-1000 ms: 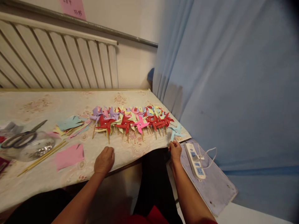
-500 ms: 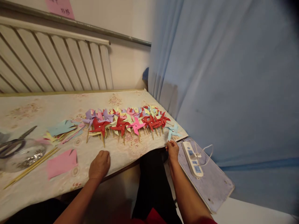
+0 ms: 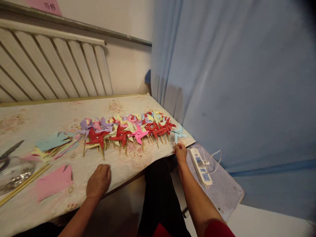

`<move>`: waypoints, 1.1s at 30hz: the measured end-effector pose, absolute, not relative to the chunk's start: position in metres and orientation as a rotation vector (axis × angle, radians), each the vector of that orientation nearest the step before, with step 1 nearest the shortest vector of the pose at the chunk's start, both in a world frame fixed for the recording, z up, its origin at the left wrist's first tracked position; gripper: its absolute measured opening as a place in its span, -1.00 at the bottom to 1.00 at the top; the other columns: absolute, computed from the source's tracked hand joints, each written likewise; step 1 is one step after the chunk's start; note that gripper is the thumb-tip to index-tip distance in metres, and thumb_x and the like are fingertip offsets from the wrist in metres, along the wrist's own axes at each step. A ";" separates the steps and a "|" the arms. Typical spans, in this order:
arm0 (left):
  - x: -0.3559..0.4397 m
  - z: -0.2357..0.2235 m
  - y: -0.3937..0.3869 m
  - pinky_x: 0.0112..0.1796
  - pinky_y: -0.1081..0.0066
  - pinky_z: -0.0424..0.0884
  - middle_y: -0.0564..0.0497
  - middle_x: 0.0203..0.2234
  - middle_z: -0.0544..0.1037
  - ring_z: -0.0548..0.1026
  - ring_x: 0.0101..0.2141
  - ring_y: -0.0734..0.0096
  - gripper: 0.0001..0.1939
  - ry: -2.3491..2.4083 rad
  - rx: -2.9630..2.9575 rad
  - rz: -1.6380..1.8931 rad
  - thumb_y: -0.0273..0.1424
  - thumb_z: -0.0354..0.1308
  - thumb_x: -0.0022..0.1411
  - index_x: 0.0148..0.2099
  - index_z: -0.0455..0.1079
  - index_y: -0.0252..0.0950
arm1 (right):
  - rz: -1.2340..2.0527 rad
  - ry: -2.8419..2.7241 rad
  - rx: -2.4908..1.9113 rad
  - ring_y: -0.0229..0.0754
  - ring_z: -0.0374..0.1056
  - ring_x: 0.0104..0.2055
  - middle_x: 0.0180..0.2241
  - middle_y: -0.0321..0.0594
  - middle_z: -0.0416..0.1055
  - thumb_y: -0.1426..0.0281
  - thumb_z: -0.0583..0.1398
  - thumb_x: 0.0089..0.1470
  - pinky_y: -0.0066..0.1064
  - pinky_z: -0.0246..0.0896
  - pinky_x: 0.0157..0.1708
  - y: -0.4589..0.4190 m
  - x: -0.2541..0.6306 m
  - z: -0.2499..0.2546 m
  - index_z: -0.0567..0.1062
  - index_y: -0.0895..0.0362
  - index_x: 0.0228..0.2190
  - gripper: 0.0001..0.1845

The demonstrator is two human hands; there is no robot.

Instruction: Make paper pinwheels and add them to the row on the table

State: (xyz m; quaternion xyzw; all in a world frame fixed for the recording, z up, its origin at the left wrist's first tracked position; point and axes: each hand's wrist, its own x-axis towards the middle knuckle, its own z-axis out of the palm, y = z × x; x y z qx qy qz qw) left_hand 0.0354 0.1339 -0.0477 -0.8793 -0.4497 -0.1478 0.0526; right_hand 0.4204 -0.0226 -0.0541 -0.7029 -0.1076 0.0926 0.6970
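Note:
Between the fingers of my right hand [image 3: 181, 152] is the stick of a light-blue paper pinwheel [image 3: 178, 133], at the table's right front corner. My left hand [image 3: 99, 179] rests curled in a fist on the table's front edge; whether anything is inside it cannot be seen. Several finished pinwheels lie in a dense group, among them a red pinwheel [image 3: 97, 137], a hot-pink pinwheel [image 3: 138, 133] and a purple pinwheel [image 3: 106, 125]. Left of my left hand lies a cut pink paper sheet [image 3: 54, 181].
At the left are a pile of coloured paper [image 3: 53, 141], bare sticks [image 3: 27, 182], a clear dish of metal fasteners [image 3: 18, 179] and scissors [image 3: 11, 149]. A white power strip [image 3: 200, 167] lies on a board at the right, beside a blue curtain [image 3: 222, 82].
The camera view has shifted, so the table's things appear farther left. My right hand has moved slightly upward in view with the light-blue pinwheel. The left hand stays curled on the table.

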 end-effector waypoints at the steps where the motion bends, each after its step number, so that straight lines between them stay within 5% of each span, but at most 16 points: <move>1: 0.036 -0.048 0.134 -0.35 0.39 0.18 -0.04 -0.29 0.40 0.40 -0.33 0.36 -0.72 -1.368 -2.674 -0.451 -0.33 -0.21 0.36 -0.23 0.31 -0.26 | 0.193 -0.238 -1.569 -0.32 0.17 -0.70 -0.65 -0.41 0.33 0.34 0.17 -0.27 -0.51 0.08 -0.71 -0.022 0.424 -0.052 0.42 0.14 -0.47 -0.80; 22: 0.036 -0.048 0.134 -0.35 0.40 0.19 -0.04 -0.29 0.40 0.40 -0.32 0.35 -0.73 -1.343 -2.670 -0.443 -0.33 -0.21 0.35 -0.22 0.30 -0.26 | 0.103 -0.047 -1.486 -0.29 0.24 -0.69 -0.61 -0.33 0.39 0.37 0.12 -0.23 -0.50 0.09 -0.75 -0.018 0.460 -0.036 0.34 0.13 -0.44 -0.82; 33: 0.037 -0.046 0.135 -0.37 0.39 0.18 -0.03 -0.27 0.39 0.41 -0.32 0.36 -0.71 -1.354 -2.673 -0.423 -0.31 -0.22 0.36 -0.23 0.29 -0.26 | 0.189 0.104 -1.414 -0.13 0.42 -0.60 -0.66 -0.32 0.40 0.50 0.11 -0.21 -0.38 0.34 -0.63 0.013 0.463 -0.031 0.33 0.13 -0.33 -0.73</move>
